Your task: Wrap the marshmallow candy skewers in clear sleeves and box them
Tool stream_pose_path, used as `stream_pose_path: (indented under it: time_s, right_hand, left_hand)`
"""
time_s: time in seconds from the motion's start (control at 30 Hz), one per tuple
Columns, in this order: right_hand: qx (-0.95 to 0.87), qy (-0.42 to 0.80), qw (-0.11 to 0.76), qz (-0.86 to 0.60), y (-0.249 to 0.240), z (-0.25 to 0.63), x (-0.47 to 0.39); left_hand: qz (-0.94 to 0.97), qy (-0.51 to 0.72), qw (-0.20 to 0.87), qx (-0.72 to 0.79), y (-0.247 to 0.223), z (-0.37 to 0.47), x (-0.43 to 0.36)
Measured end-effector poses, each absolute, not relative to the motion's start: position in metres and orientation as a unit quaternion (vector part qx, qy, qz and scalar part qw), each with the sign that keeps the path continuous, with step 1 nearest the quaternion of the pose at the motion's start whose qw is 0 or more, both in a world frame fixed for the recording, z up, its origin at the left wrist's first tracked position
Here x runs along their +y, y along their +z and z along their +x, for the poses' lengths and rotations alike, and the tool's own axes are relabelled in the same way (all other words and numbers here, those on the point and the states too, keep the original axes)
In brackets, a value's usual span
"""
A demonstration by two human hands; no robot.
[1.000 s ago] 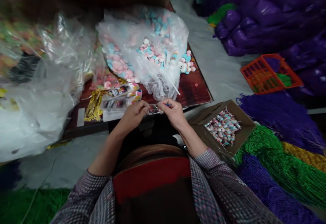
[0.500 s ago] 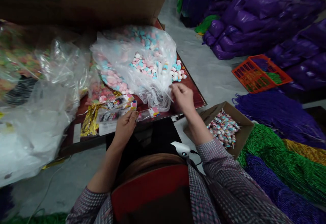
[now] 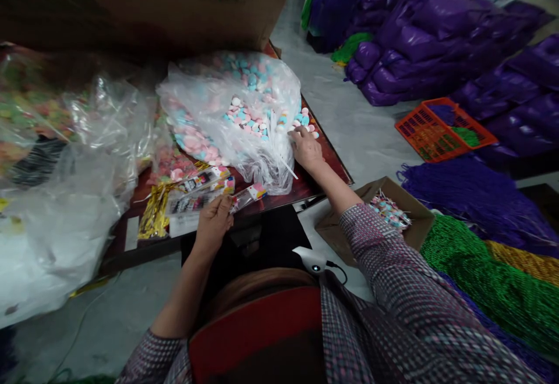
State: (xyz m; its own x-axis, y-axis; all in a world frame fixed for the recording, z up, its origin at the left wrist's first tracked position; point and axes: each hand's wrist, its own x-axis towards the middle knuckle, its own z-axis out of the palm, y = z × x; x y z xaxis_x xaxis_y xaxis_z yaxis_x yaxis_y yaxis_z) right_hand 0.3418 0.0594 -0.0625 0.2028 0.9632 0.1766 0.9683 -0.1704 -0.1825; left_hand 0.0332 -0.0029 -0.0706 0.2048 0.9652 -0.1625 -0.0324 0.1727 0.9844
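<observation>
My left hand (image 3: 215, 221) is pinched on the end of a small clear printed bag (image 3: 248, 196) at the table's front edge. My right hand (image 3: 307, 150) reaches over the right side of a big clear plastic bag (image 3: 236, 105) of pink, blue and white candies, its fingertips at loose candies; whether they hold anything is hidden. A white stick (image 3: 289, 169) lies on the crumpled plastic just below that hand. More printed bags (image 3: 196, 183) and gold ties (image 3: 154, 212) are left of my left hand.
A cardboard box (image 3: 421, 212) with wrapped candies stands right of the table (image 3: 336, 166). Bags of candy (image 3: 39, 105) and white plastic (image 3: 52, 238) cover the left. A large carton (image 3: 144, 6) is behind. An orange basket (image 3: 441, 134) and purple bundles (image 3: 419, 41) are farther right.
My right hand has moved up and away from me, off the white stick and onto the candies. The small bag in my left hand has tilted upward.
</observation>
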Motion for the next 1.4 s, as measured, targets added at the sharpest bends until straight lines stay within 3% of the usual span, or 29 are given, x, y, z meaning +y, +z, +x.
stream_pose_path:
  time_s: [0.17, 0.27, 0.57, 0.77, 0.97, 1.13, 1.4]
  right_hand:
    - [-0.646, -0.021, 0.102, -0.756, -0.065, 0.349, 0.054]
    - [-0.633, -0.032, 0.135, -0.761, -0.071, 0.353, 0.045]
    - [-0.519, -0.012, 0.483, -0.705, -0.083, 0.374, 0.004]
    - [-0.38, 0.002, 0.631, -0.676, -0.086, 0.358, -0.019]
    - [-0.147, 0.186, 0.788, -0.568, -0.092, 0.354, -0.019]
    - [-0.097, 0.307, 0.818, -0.477, -0.087, 0.343, -0.035]
    - [-0.128, 0.36, 0.787, -0.485, -0.071, 0.32, -0.053]
  left_hand:
    - [0.462, 0.426, 0.625, 0.462, -0.068, 0.037, -0.004]
    - [0.444, 0.453, 0.635, 0.441, -0.066, 0.036, -0.004]
    - [0.388, 0.494, 0.656, 0.419, -0.06, 0.041, -0.004]
    - [0.37, 0.497, 0.676, 0.4, -0.063, 0.043, -0.001]
    - [0.364, 0.5, 0.688, 0.381, -0.065, 0.042, 0.0]
    - [0.362, 0.506, 0.694, 0.363, -0.067, 0.04, 0.002]
    - [0.36, 0.507, 0.698, 0.355, -0.067, 0.042, 0.001]
